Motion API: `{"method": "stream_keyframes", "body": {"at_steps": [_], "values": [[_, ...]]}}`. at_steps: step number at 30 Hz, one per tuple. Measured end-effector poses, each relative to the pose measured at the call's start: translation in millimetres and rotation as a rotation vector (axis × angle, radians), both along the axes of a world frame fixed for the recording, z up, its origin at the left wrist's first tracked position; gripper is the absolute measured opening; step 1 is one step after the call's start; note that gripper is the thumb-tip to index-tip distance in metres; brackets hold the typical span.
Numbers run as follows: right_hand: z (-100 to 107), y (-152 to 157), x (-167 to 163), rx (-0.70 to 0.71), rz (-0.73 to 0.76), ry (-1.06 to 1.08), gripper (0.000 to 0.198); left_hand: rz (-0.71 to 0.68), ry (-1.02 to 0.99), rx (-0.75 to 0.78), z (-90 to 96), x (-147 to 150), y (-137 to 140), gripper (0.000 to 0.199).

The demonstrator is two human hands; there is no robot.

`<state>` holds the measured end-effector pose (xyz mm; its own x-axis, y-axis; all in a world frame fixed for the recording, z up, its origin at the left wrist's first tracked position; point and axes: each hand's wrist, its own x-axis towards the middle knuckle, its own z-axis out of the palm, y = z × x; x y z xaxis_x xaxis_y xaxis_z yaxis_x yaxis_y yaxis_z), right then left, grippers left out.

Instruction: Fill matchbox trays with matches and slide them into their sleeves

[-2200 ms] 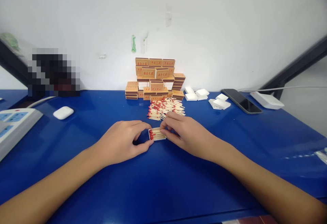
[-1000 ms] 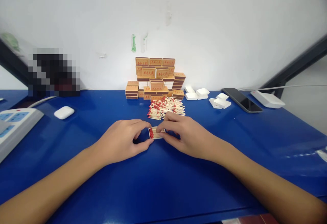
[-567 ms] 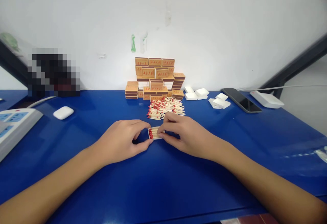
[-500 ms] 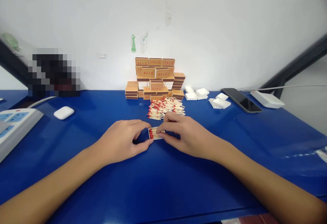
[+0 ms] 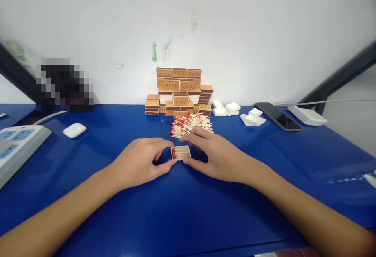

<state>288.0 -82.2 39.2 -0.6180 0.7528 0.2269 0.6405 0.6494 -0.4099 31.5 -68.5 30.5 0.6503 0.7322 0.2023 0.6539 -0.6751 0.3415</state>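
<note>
A small white matchbox tray (image 5: 190,152) lies on the blue table between my hands. Matches (image 5: 180,153) fill it in a row, their red heads towards the left. My left hand (image 5: 139,162) pinches the tray's left end between thumb and fingers. At the tray's lower right corner rests the thumb of my right hand (image 5: 219,153). Its other fingers are apart from that thumb and raised by the far right corner, with nothing visible between them. Just beyond the tray is a loose pile of red-headed matches (image 5: 191,125).
Stacked matchboxes (image 5: 179,85) stand against the wall behind the pile. White trays (image 5: 254,119) lie to the right, beside a phone (image 5: 278,116) and a white device (image 5: 307,115). On the left are a white case (image 5: 75,130) and a power strip (image 5: 22,143).
My right fingers have lifted off the matches in the tray and spread away from the thumb, uncovering the tray's right end. The left hand keeps its pinch.
</note>
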Motion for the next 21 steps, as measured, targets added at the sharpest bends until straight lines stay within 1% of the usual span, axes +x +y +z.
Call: {"method": "stream_keyframes", "body": {"at_steps": [2, 4, 7, 13, 16, 18, 20, 21], "values": [[-0.3, 2.2, 1.6, -0.016, -0.027, -0.042, 0.034, 0.009, -0.007, -0.013, -0.2, -1.5, 1.5, 0.030], [0.1, 5.0, 3.6, -0.048, -0.034, -0.059, 0.028, 0.013, -0.009, -0.027, 0.1, -2.6, 2.9, 0.030], [2.1, 8.9, 6.9, -0.081, -0.029, -0.026, 0.026, 0.015, -0.011, -0.033, 1.1, -3.1, 3.9, 0.031], [5.0, 11.4, 10.5, -0.125, 0.022, 0.028, 0.028, 0.016, -0.023, -0.063, 2.6, -2.0, 4.5, 0.030], [4.9, 19.5, 16.8, -0.100, 0.019, 0.055, 0.027, 0.032, -0.024, -0.095, 2.9, -1.8, 4.8, 0.030], [4.9, 33.6, 27.6, -0.003, -0.054, 0.126, 0.021, 0.033, -0.031, -0.110, 3.3, -2.1, 4.7, 0.031], [4.8, 54.5, 43.2, 0.132, -0.239, 0.200, 0.020, 0.027, -0.034, -0.120, 3.7, -2.5, 4.7, 0.032], [4.6, 66.4, 51.9, 0.170, -0.331, 0.228, 0.019, 0.024, -0.031, -0.124, 3.8, -2.7, 4.8, 0.032]]}}
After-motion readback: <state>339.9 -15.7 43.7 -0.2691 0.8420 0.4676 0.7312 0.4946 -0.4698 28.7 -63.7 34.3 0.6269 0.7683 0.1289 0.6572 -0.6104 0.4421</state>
